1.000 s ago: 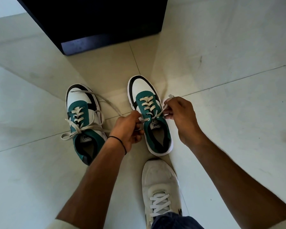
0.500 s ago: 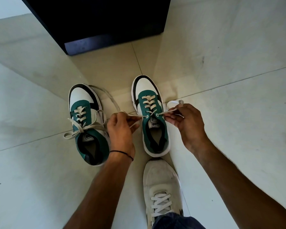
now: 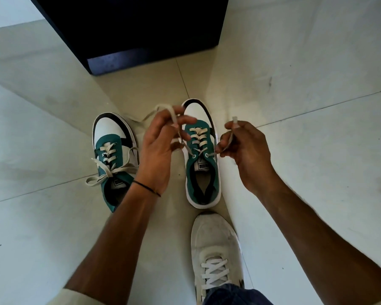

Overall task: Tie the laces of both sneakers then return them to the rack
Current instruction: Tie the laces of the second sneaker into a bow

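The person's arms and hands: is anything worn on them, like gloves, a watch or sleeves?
No gloves and no watch. Both hands, left hand and right hand, are bare, and so are the forearms. A thin black band circles the left wrist. Pale cream sleeve edges show at the bottom corners of the view.

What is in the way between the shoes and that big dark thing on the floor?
Nothing visible. Only bare tile floor lies between the two green sneakers and the dark cabinet. A loose lace end trails there. The left hand and right hand each hold a lace of the right-side sneaker.
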